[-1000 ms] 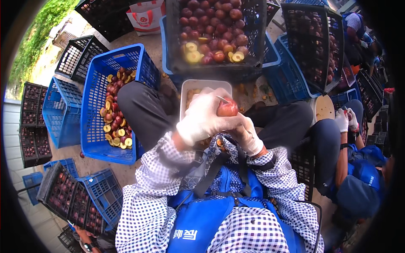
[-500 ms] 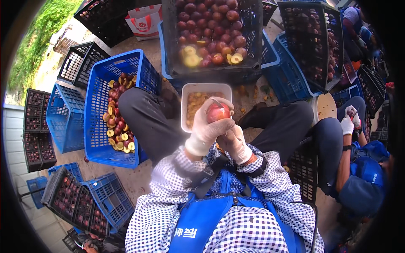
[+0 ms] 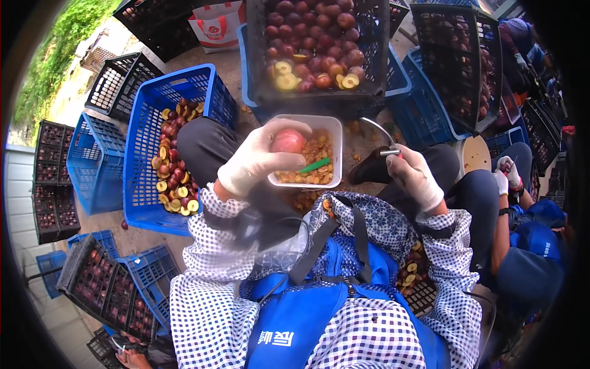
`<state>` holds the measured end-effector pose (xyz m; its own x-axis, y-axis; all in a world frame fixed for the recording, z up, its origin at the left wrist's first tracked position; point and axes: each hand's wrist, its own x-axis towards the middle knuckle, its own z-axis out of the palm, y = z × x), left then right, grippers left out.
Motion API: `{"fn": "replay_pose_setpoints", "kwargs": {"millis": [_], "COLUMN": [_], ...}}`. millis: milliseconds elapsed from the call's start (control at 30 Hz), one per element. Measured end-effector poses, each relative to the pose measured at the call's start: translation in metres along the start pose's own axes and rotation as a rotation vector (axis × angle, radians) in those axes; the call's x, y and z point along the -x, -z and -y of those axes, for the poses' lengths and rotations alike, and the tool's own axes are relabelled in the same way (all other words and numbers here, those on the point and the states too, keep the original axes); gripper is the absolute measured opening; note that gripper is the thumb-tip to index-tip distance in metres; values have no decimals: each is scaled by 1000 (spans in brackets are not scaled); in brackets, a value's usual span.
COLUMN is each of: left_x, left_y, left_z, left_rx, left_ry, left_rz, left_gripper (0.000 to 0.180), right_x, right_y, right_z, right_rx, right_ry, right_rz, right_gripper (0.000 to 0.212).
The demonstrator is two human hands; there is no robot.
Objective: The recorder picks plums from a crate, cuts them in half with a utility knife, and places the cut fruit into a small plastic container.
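My gloved left hand (image 3: 261, 157) is closed round a red plum (image 3: 288, 141), above a white plastic tub (image 3: 337, 147). Inside the tub lie yellowish plum pits with bits of flesh, and a green-handled tool (image 3: 315, 165) rests on them. Apart from it, to the right, my gloved right hand (image 3: 415, 177) grips the handle of a curved-bladed knife (image 3: 384, 131), its blade pointing up and away. Beyond the tub stands a black crate (image 3: 319, 102) of whole plums, with several cut halves at its near edge.
On my left, a blue crate (image 3: 147, 215) holds halved plums. More blue crates (image 3: 95, 166) and black crates (image 3: 55, 178) stand further left. A white-and-red bag (image 3: 216, 27) is at the back. On the right sits a co-worker (image 3: 531, 246) in white gloves, near a round pale bucket (image 3: 474, 155).
My hands were together around the plum and have moved apart. The left went left with the plum; the right went right with the knife. The tub's green-handled tool now shows.
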<state>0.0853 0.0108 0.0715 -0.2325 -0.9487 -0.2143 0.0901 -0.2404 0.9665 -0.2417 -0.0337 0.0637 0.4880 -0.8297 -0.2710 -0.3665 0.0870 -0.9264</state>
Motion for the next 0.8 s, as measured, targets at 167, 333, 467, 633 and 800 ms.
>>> {"fn": "replay_pose_setpoints", "kwargs": {"millis": [167,333,467,633,800], "left_x": [-7,-23,-29,-29,-26], "left_y": [-28,-47,-74,-97,-91], "left_z": [-14,8,35,31,28], "left_rx": [98,-254,-568,-272,109], "left_ry": [-169,-599,-761,-646,-338], "left_rz": [61,-108,-608,-647,-478], "left_gripper": [77,58,52,48,37], "right_x": [-30,-56,-67,-71,-70], "right_y": [-75,-115,-125,-128,-132], "right_z": [44,47,40,45,47], "right_rx": [-509,-715,-651,-600,-429], "right_ry": [140,272,197,175,391], "right_rz": [-212,-342,-473,-597,-649], "right_gripper": [37,31,24,26,25]}}
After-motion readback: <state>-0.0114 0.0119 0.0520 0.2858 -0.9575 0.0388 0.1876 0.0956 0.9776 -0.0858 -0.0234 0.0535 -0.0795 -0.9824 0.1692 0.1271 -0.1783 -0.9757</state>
